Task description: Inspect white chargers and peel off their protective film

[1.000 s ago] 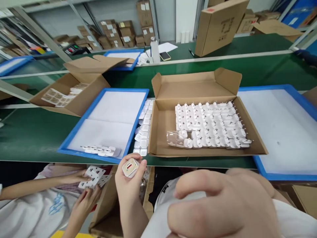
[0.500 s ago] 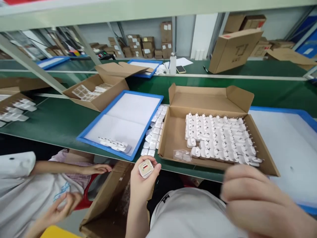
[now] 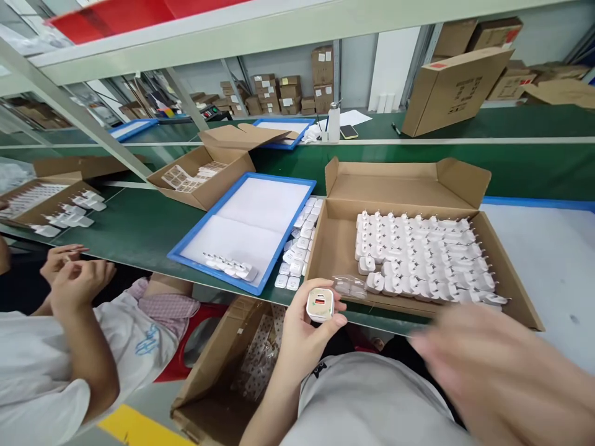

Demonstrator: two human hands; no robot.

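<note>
My left hand (image 3: 297,325) is closed around a white USB charger (image 3: 320,305). The charger's port face points up at me, with a red port and a smaller port above it. My right hand (image 3: 493,365), smeared by motion, is at the lower right; its fingers cannot be made out. Just beyond both hands is an open cardboard box (image 3: 332,238) holding rows of white plug chargers (image 3: 413,254), prongs up. Clear plastic pieces (image 3: 349,286) lie in its near left corner. More white chargers (image 3: 300,251) sit left of the box.
A blue-framed tray (image 3: 260,204) bears a short row of plug chargers (image 3: 230,266). Behind it stands an open carton (image 3: 204,192). A co-worker (image 3: 79,334) sits at the left. Below the bench edge is a large cardboard box (image 3: 209,353). A shelf beam (image 3: 279,37) crosses overhead.
The view has shifted left. My left hand, still holding the charger, is nearer the box's front left corner. The co-worker's hands have come up together. My right hand is more blurred.
</note>
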